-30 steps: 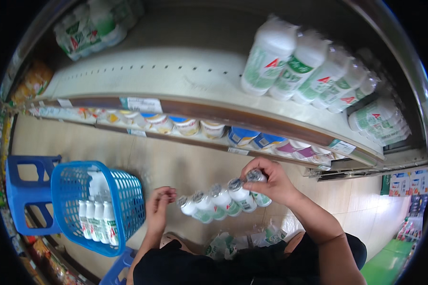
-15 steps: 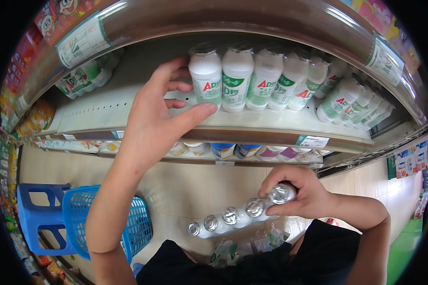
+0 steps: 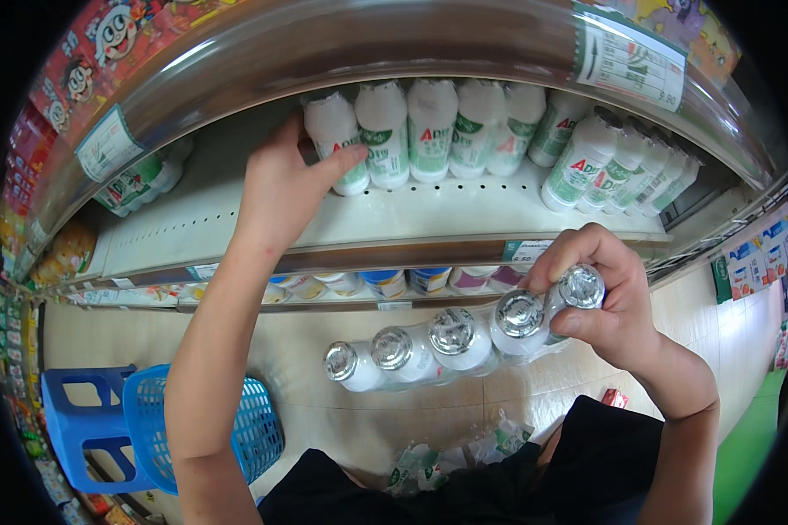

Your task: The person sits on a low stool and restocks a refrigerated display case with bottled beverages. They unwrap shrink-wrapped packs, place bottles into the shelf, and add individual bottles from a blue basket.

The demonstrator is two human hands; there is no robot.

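On the shelf [image 3: 394, 216], a row of white drink bottles with green labels [image 3: 432, 131] stands upright in clear wrap. My left hand [image 3: 291, 188] is closed round the leftmost bottle, thumb across its front, other fingers mostly hidden behind. My right hand [image 3: 611, 297] grips the right end of a second wrapped pack of bottles [image 3: 451, 337], its thumb and fingers round the end bottle. That pack hangs in front of the shelf edge, silver foil caps toward me, slanting down to the left.
More wrapped bottles [image 3: 587, 162] stand at the shelf's right, and another pack [image 3: 144, 182] at far left. A brown upper shelf edge [image 3: 368, 48] arches overhead. Tubs [image 3: 383, 282] line the lower shelf. A blue basket [image 3: 258, 420] and blue stool [image 3: 87, 437] stand at lower left. Plastic wrap [image 3: 455, 459] lies below.
My left hand has closed on the end bottle, and the shelf row sits farther back from the edge. My right hand has raised its pack toward the shelf. The view has shifted slightly.
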